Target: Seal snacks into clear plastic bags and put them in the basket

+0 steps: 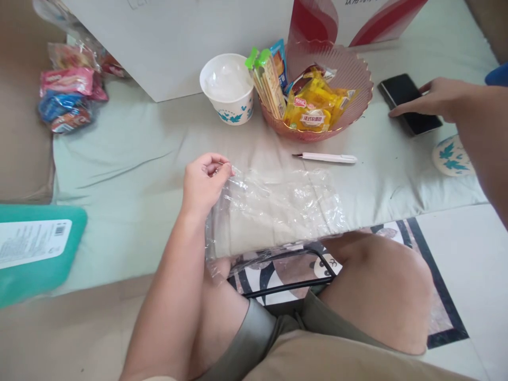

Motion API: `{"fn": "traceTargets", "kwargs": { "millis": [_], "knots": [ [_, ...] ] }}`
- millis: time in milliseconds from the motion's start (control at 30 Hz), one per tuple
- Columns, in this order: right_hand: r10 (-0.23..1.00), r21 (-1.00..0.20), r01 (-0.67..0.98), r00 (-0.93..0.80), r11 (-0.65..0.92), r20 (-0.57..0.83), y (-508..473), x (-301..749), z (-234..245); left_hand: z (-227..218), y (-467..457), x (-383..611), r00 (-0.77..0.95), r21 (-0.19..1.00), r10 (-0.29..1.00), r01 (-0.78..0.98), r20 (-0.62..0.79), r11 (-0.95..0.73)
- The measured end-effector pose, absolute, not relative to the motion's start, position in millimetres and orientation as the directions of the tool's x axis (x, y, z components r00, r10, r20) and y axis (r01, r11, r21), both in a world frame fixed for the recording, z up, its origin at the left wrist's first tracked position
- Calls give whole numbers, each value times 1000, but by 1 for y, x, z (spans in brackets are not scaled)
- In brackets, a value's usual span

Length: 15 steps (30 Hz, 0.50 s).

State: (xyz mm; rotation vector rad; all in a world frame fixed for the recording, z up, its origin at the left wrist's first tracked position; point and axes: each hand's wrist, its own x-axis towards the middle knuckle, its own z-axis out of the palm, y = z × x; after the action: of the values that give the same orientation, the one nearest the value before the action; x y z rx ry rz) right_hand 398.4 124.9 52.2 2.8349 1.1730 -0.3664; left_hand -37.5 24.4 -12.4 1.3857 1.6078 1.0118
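Observation:
My left hand (pixel 208 177) pinches the upper left corner of a clear plastic bag (pixel 278 206). The bag spreads flat over the cloth, its lower edge hanging above my lap. Off to the right, my right hand (pixel 440 100) grips a black phone (pixel 402 90), thumb and a finger across it; its other fingers are hidden. Between my hands, a white pen-shaped tool (pixel 328 157) with a dark tip lies behind the bag. Close to my right wrist is a white paper cup with blue leaves (pixel 452 156), partly covered by the forearm.
A pink ribbed bowl (pixel 357 79) holds yellow-wrapped bread (pixel 313 108) and stick packs. Beside it stands a white paper tub (pixel 233 108). Large white boxes (pixel 178 47) line the back. Bagged snacks (pixel 69 95) lie far left, with a green labelled package (pixel 75 227) nearer.

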Motion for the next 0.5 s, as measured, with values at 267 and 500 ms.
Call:
{"fn": "traceTargets", "kwargs": {
  "millis": [267,500],
  "knots": [
    [683,-31,700,685,-714,-252,125,395,53,-9,26,-33,-104,918,992,381,-75,109],
    [947,-464,862,293,-203,130,76,368,70,-7,25,-35,-129,930,986,340,-103,141]
  ]
}}
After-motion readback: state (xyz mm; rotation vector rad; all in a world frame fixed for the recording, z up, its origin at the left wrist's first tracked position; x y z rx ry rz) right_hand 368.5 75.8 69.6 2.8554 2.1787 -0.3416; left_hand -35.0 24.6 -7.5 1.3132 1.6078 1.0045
